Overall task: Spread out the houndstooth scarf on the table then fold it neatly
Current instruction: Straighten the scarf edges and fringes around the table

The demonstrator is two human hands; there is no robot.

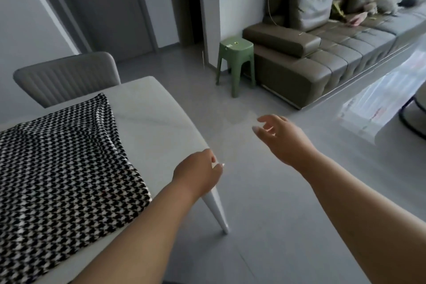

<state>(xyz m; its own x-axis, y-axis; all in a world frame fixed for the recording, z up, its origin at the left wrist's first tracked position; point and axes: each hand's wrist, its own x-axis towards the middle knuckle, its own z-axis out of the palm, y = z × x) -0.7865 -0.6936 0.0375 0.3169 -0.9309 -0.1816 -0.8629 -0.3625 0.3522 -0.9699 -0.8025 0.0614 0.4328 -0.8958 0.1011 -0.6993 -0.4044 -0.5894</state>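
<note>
The houndstooth scarf (60,168) lies in a rumpled layer on the table (156,122), short of its right corner, while my left hand (198,173), loosely curled and empty, hovers over that corner and my right hand (283,138) hangs relaxed and empty past the edge.

**Scarf spread, both hands off it**

I see the houndstooth scarf (62,168) lying rumpled on the white tabletop (159,122). My left hand (198,172) hangs at the tabletop's corner, fingers loosely curled, holding nothing. My right hand (283,138) hovers over the floor, fingers relaxed. Beyond stand a grey chair (66,76), a green stool (236,60) and a sofa (322,53).
</note>
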